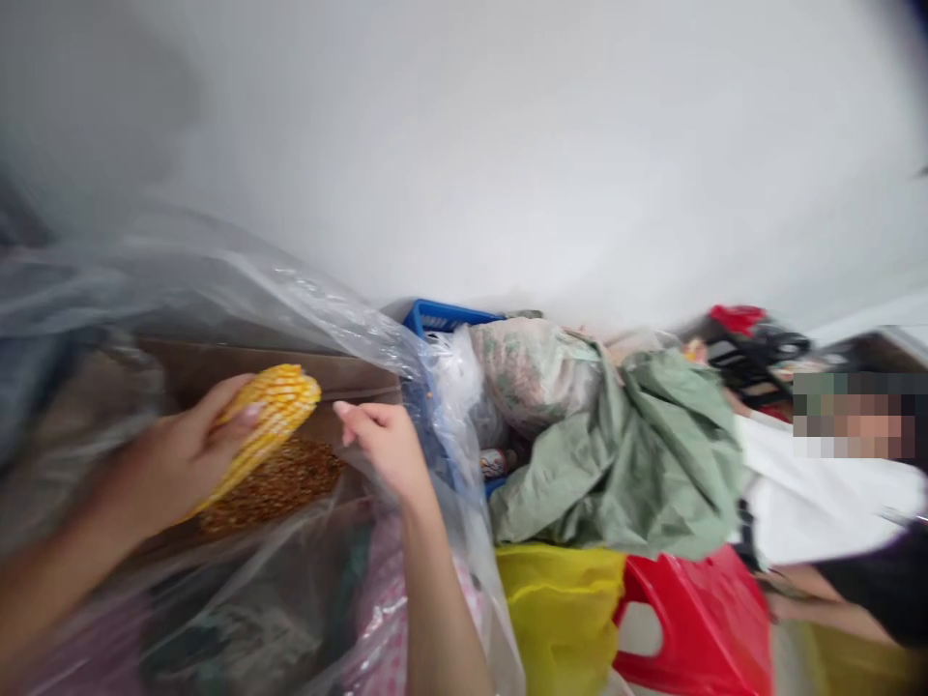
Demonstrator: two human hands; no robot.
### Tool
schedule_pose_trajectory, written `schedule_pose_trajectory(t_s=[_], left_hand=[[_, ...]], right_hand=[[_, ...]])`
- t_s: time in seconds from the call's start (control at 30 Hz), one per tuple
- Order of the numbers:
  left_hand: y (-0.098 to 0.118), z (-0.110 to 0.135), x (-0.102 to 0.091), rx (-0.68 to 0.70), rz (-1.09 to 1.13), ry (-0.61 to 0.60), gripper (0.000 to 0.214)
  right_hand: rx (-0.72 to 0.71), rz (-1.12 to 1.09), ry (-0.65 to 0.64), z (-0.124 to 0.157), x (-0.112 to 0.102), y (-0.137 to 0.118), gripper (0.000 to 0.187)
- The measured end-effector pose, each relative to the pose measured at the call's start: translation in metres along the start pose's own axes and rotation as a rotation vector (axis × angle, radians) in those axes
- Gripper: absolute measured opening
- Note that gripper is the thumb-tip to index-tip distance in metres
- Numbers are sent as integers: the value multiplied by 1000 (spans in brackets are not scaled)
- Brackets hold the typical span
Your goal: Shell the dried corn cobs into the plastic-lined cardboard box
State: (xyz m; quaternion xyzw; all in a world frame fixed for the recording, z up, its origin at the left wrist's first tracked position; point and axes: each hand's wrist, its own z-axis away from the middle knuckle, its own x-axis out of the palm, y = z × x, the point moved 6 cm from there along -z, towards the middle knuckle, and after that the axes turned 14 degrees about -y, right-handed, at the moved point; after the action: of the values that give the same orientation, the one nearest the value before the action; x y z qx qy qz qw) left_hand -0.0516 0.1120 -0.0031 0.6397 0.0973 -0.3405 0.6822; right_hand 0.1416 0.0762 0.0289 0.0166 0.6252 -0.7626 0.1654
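Left hand (pixel 194 452) grips corn (pixel 281 401); right hand (pixel 388 449) curls beside it, contents unclear to me.
Clear plastic (pixel 319 302) divides the corn from a blue basket (pixel 453 315).

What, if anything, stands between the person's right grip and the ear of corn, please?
Nothing visible does: only an open gap separates the right grip from the ear of corn in the left grip. Loose kernels lie below.

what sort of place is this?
Probably a cluttered storage corner, perhaps in a home, though the pictures can't confirm that. Pointers: a blue crate stuffed with a patterned bundle, a red plastic piece, likely a stool, and loose corn kernels near it all.
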Motion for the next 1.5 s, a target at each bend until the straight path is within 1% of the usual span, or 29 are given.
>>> schedule_pose_trajectory(t_s=[0.03, 0.07, 0.1, 0.17, 0.23, 0.37, 0.5, 0.57, 0.67, 0.77, 0.87, 1.0, 1.1, 1.27, 1.4, 1.5], left_hand=[[7, 3, 1, -40, -79, -25, 49], [13, 5, 1, -50, -113, -28, 51], [19, 6, 1, -37, -111, -31, 51], [23, 7, 2, -15, -78, -24, 51], [23, 8, 1, 13, -29, -3, 48], [17, 10, 1, -28, 33, 26, 47], [20, 9, 7, -25, 166, 52, 46], [23, 8, 13, -23, 208, 26, 45], [25, 8, 19, -35, 218, -43, 44], [22, 7, 15, -50, 246, -33, 45], [17, 4, 8, -75, 248, -6, 45], [15, 0, 1, -43, 238, 27, 44], [15, 0, -1, -30, 213, 42, 44], [17, 4, 0, -39, 119, 20, 46], [21, 8, 6, -38, 22, -27, 46], [21, 9, 14, -73, 7, -63, 47]], right_hand=[[-24, 45, 35, 1, 1, -4, 42], [-27, 88, 72, 2, 1, -6, 43], [-23, 117, 112, 2, 1, -8, 44], [-22, 145, 148, 3, 3, -10, 44], [-15, 154, 170, 3, 4, -10, 44], [3, 177, 224, 6, 9, -8, 46], [-9, 177, 279, 0, 19, -6, 43], [-21, 131, 297, -6, 23, -4, 41], [5, 10, 258, -15, 23, 0, 45], [21, -57, 241, -16, 15, 0, 49], [13, 9, 218, -10, 9, -5, 48], [27, 154, 185, -3, 5, -11, 48], [55, 211, 168, -2, 2, -11, 49], [81, 207, 135, 0, -3, -8, 49], [93, 128, 86, 0, -4, 0, 49], [111, 71, 124, 0, -2, 9, 50]])
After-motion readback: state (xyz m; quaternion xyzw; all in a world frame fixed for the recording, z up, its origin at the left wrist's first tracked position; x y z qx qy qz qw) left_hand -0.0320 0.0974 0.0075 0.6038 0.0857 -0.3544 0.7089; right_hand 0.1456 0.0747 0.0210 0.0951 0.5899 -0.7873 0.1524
